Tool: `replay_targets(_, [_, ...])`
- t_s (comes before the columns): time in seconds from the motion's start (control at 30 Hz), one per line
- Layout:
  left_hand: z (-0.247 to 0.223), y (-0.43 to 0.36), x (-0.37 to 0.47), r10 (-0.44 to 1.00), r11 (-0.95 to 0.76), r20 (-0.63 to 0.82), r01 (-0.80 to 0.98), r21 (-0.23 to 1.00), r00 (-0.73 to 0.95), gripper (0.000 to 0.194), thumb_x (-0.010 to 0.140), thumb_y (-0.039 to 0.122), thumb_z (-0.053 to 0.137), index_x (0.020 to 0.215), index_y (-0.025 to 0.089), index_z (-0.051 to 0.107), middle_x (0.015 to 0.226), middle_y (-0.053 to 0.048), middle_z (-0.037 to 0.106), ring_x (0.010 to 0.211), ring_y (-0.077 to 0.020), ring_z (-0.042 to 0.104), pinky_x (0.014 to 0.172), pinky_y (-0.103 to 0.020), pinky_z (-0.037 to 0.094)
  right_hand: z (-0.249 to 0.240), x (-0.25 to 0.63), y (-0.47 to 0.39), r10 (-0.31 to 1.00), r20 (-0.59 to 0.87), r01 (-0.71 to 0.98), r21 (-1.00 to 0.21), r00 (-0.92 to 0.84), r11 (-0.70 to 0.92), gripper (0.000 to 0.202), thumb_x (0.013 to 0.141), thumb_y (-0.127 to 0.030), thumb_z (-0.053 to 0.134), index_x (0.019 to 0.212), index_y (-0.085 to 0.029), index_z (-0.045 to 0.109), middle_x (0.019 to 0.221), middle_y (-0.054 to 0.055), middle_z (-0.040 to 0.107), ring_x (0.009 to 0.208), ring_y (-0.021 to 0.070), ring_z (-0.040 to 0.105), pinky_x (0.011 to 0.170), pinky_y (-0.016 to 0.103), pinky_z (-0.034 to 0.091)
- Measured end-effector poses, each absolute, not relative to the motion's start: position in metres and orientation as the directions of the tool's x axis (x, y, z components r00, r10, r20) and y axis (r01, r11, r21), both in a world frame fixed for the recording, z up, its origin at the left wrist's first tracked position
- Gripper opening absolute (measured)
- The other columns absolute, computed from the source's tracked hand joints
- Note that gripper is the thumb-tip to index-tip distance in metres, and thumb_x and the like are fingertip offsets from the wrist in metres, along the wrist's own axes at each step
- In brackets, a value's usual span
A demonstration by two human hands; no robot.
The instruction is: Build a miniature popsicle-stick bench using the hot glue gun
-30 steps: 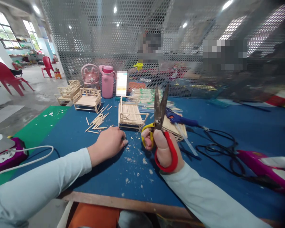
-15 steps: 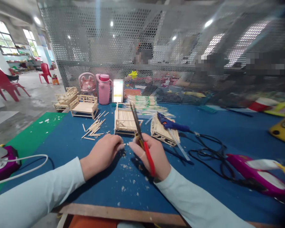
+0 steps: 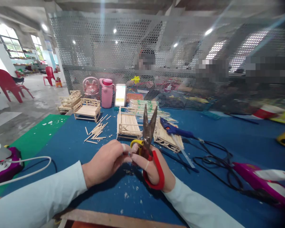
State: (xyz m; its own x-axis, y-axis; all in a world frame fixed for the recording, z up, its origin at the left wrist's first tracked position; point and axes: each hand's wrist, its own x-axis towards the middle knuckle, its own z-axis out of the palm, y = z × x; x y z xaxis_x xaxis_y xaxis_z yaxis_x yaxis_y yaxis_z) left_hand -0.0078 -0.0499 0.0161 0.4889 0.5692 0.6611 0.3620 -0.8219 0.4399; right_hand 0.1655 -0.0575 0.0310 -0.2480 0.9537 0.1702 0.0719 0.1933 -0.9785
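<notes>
The right hand (image 3: 153, 172) grasps the metal scissors (image 3: 147, 142) with its thumb through the red loop, the blades parted and pointing up, above the blue surface (image 3: 104, 196). The left hand (image 3: 103, 163) is curled, its fingertips meeting those of the right; whether they pinch something tiny, I cannot tell. The scissors look stiff and fairly weighty toward the blades, best held by the loops, clear of the edges. Just beyond the hands, the miniature slatted wooden bench (image 3: 129, 123) sits upright, probably light and rigid but fragile at its thin rails; its seat frame offers the safer hold. The loose short sticks (image 3: 97, 131) nearby look light, apt to roll and easily snapped, so a fingertip pinch at mid-length would suit them.
</notes>
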Motion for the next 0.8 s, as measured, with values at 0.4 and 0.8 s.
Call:
replay_targets(0.4, [0.009, -0.053, 0.008, 0.867, -0.379, 0.374, -0.051, 0.924, 0.329, 0.023, 0.086, 0.032, 0.059, 0.093, 0.014, 0.07, 0.095, -0.008, 0.065, 0.092, -0.0172, 0.06, 0.086, -0.029, 0.045, 0.02, 0.16, -0.048, 0.976, 0.158, -0.136, -0.981, -0.148, 0.138, 0.028, 0.063, -0.036, 0.072, 0.07, -0.019, 0.051, 0.066, -0.004, 0.05, 0.058, 0.0105, 0.048, 0.056, 0.026, 0.041])
replay_targets(0.8, [0.022, -0.046, 0.003, 0.946, -0.209, 0.227, -0.102, 0.973, 0.232, 0.033, 0.081, 0.049, 0.058, 0.078, 0.016, 0.052, 0.066, 0.003, 0.049, 0.059, -0.0091, 0.044, 0.058, -0.023, 0.038, 0.034, 0.175, -0.055, 0.936, 0.207, 0.32, -0.9, -0.283, 0.296, 0.039, 0.075, -0.058, 0.056, 0.078, -0.019, 0.051, 0.068, -0.001, 0.052, 0.06, 0.0129, 0.047, 0.06, 0.028, 0.043])
